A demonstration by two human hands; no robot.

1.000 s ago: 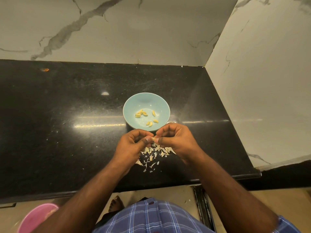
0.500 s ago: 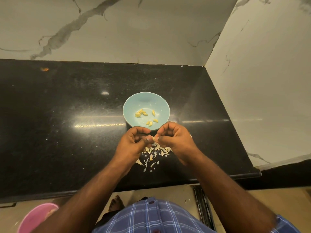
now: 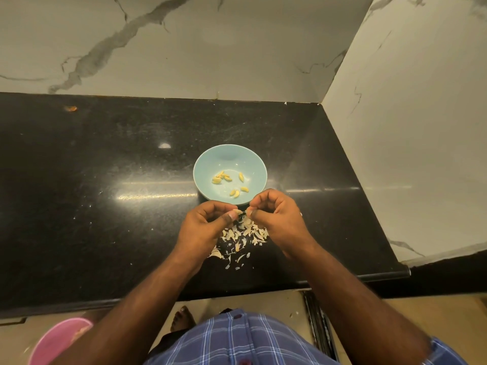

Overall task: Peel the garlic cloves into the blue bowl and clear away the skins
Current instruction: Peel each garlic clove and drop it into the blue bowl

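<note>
A blue bowl (image 3: 208,164) stands on the black counter (image 3: 105,206) and holds several peeled yellow garlic cloves (image 3: 221,177). Just in front of the bowl my left hand (image 3: 208,227) pinches a small garlic clove (image 3: 238,211) between thumb and fingers. My right hand (image 3: 279,219) faces it with curled fingers, and its thumb and forefinger pinch the clove's skin at the tip. Under and between both hands lies a pile of pale garlic skins (image 3: 241,239) on the counter.
Marble walls (image 3: 408,127) close the counter at the back and on the right. The counter's front edge (image 3: 263,281) runs just behind my forearms. A pink tub (image 3: 56,341) sits on the floor at lower left, and my bare foot (image 3: 181,317) shows below the edge.
Both hands have stayed in front of the bowl. The fingertips have drawn slightly apart, so the clove shows between them.
</note>
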